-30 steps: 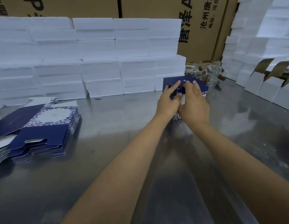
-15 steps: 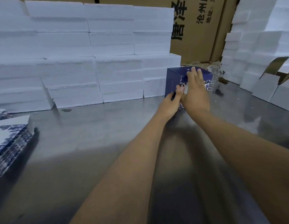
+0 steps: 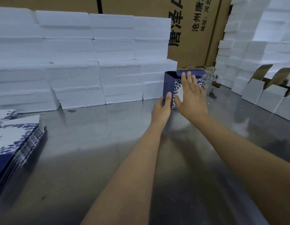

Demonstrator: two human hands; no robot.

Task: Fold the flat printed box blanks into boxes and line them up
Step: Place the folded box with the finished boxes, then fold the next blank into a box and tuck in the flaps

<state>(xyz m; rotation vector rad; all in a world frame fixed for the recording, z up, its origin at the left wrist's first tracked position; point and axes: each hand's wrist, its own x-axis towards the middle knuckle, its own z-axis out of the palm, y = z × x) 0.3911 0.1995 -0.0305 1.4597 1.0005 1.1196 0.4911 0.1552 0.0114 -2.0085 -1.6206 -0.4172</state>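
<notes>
Now done: one dark blue flowery cardboard box (image 3: 171, 86) stands folded.
Left hand (image 3: 161, 109): fingers curled on its corner.
Right hand (image 3: 190, 96): flat, fingers spread, pressing its front.
Left to do: stack of flat blue-and-white blanks (image 3: 14, 143), far left of box.

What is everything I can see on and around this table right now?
Folded box: one, navy with white floral print, standing at the table's far side against the foam.
Flat box blanks: one stack, blue and white, left edge.
Foam blocks: many, white, stacked along the back and right.
Cardboard cartons: brown, printed, behind the foam.
White open boxes: several, right.
Table: one, shiny metal.
Left hand: holds the box's near corner.
Right hand: flat on its front.
</notes>
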